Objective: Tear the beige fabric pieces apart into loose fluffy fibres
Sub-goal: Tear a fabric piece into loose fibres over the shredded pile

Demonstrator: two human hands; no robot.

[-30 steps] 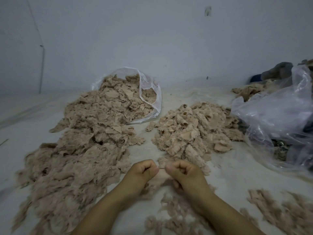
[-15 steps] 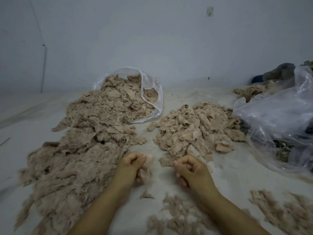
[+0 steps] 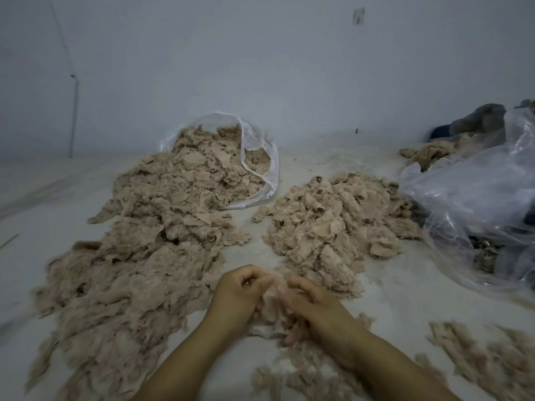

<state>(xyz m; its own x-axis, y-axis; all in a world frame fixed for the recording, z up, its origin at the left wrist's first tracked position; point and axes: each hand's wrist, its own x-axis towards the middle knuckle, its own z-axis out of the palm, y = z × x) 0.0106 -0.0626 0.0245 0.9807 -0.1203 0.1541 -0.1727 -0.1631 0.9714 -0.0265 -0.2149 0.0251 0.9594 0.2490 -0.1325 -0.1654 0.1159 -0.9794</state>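
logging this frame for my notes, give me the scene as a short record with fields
left hand: grips fabric piece
right hand: grips the same piece, close beside the left
big pile: on the left, spilling from clear bag
smaller pile: ahead of the hands
loose fibres: near right
crumpled plastic: far right

hands: 2 (image 3: 237, 293) (image 3: 314, 303) | plastic bags: 2 (image 3: 260, 157) (image 3: 469, 204) | large beige fabric heaps: 2 (image 3: 139, 256) (image 3: 333, 224)
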